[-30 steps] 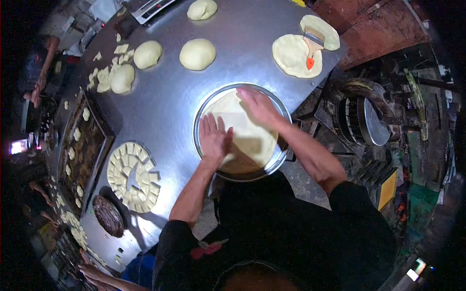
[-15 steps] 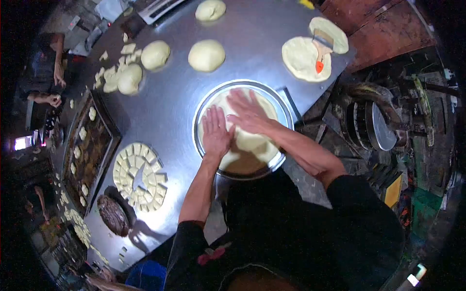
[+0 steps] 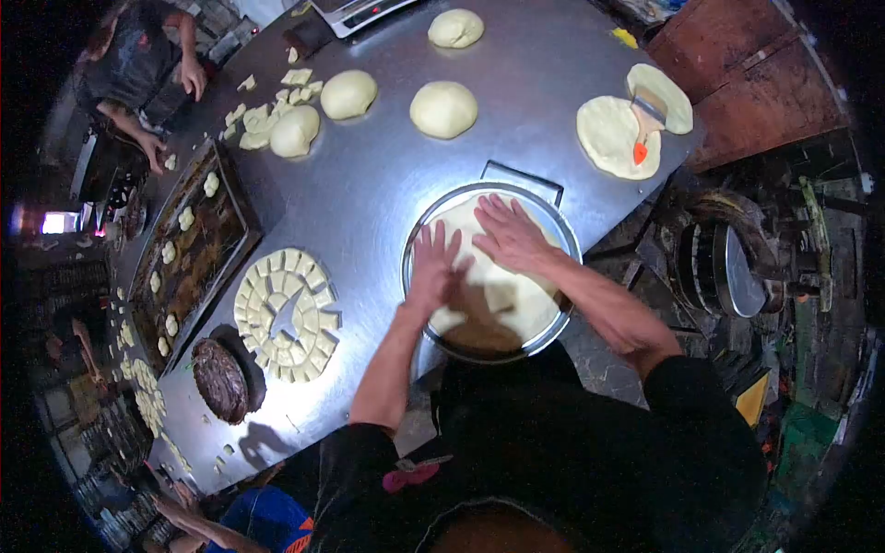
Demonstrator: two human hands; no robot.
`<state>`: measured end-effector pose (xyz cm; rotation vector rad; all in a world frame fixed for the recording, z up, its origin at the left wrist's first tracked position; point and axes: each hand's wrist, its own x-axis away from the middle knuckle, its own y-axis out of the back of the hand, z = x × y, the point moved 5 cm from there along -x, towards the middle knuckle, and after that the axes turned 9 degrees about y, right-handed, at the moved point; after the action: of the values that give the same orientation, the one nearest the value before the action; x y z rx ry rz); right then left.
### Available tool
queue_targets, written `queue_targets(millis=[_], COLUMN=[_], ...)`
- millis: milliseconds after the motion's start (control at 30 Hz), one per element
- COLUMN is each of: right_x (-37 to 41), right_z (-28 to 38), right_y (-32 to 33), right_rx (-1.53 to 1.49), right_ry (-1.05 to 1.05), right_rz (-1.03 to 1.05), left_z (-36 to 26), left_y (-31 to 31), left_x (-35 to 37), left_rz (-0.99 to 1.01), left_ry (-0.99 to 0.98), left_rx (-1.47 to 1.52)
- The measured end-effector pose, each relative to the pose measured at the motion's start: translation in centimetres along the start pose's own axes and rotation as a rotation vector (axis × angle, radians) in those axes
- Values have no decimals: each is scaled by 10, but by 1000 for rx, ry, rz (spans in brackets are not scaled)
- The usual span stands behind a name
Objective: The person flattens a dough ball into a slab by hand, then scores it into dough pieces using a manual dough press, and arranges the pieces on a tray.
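A round metal pan (image 3: pixel 407 251) with a flat sheet of pale dough (image 3: pixel 525 309) in it lies at the table's near edge. My left hand (image 3: pixel 435 275) is at the pan's left side, fingers spread over the dough's left edge. Toward the far side, my right hand (image 3: pixel 513 238) lies flat on the dough with its fingers stretched out. Both hands are open and grip nothing. Beyond the pan, a squared metal handle (image 3: pixel 523 173) sticks out at its far rim.
Several dough balls (image 3: pixel 443 110) sit farther back on the metal table (image 3: pixel 359 203). A scraper (image 3: pixel 649 115) rests on flattened dough at the right. Left are cut dough pieces (image 3: pixel 300 341), a dark filling mass (image 3: pixel 220 381) and a baking tray (image 3: pixel 207 276). A person (image 3: pixel 138 69) works across the table.
The pan has turned counterclockwise, its handle moving from the right side to the far side. My hands have moved apart, and the left fingers have spread. The view has shifted too.
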<state>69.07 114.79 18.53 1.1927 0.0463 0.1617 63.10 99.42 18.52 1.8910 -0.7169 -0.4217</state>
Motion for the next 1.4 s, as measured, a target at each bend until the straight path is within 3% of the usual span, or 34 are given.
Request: queue_targets(millis=[33, 67, 100, 167, 200, 267, 300, 367, 433, 500, 567, 633, 667, 700, 767, 833, 867, 900, 967, 1100, 1133, 1167, 1200, 1233, 1267, 1300, 1333, 1367, 1400], right_x=[-2, -8, -10, -30, -43, -38, -30, -17, -10, -4, -7, -27, -25, -18, -25, -39, -32, -26, -13, -26, -16, -9, -18, -9, 2, 5, 19, 33, 30], right_z=[7, 7, 8, 6, 15, 48, 68, 103, 103, 83, 74, 89, 102, 120, 131, 110, 92, 81, 73, 78, 76, 70, 64, 52, 35, 17, 13, 18, 13], right_y=[-6, -19, -32, -32, -16, -51, -64, -65, -72, -38, -61, -55, -53, -70, -76, -73, -61, -39, -57, -46, -55, -63, -63, -64, -55, -45, -44, -41, -40], right_rx=[-85, -52, -19, 22, -76, -20, 38, -3, -398, -215, -59, -182, -210, 113, 240, -462, -573, -222, 27, -107, -83, -59, -270, -275, -268, -242, -142, 39, -21], right_ry=[-102, -29, 40, 69, -17, 21, 51, 141, 370, 95, 90, 104, 177, 266, 298, 410, 285, 165, 235, 129, 134, 138, 104, 87, 45, 16, -190, -71, -80], right_rz=[140, 79, 27, 25, 178, 118, 66, 141, 308, 85, 10, 123, 81, 164, 178, 263, 150, 78, -32, 159, 96, 34, 198, 215, 64, -95, -169, -133, -115], left_z=[8, 22, 27, 70, 74, 83, 79, 74, 84, 91, 83, 73, 76, 78, 74, 82, 87, 86, 83, 74, 67, 61, 48, 35, 22, -4, -5, -6, -10], left_y=[18, 38, 51, 0, 1, 4, 19, 37, 45, 41, 12, 26, 25, 22, 25, 35, 34, 31, 23, 26, 24, 18, 18, 20, -1, -4, -12, -21, -15], left_x=[4, 2, -6, -15, -2, 9, 7, 16, -10, -34, -38, -26, -21, -13, -6, 13, 24, 26, 46, 78, 84, 78, 72, 75, 57, 38, 26, 26, 27], left_rz=[106, 18, -233, -273, -272, -66, -79, 65, -168, -163, -13, 13, 4, 2, -53, 14, -78, -85, -95, -188, -151, -153, -333, -491, -304, -160, -148, -123, -98], left_ry=[49, 327, 137, 57, 69, 204, 207, 304, 258, 168, 0, 103, 100, 92, 42, 131, 113, 109, 197, 247, 340, 331, 167, 7, 15, -182, -219, -256, -203], left_rx=[300, 542, 348, 174, 171, 202, 201, 132, 370, 237, 171, 173, 238, 301, 176, 260, 248, 251, 189, 218, -48, -36, 38, 111, 140, -73, -98, -122, -79])
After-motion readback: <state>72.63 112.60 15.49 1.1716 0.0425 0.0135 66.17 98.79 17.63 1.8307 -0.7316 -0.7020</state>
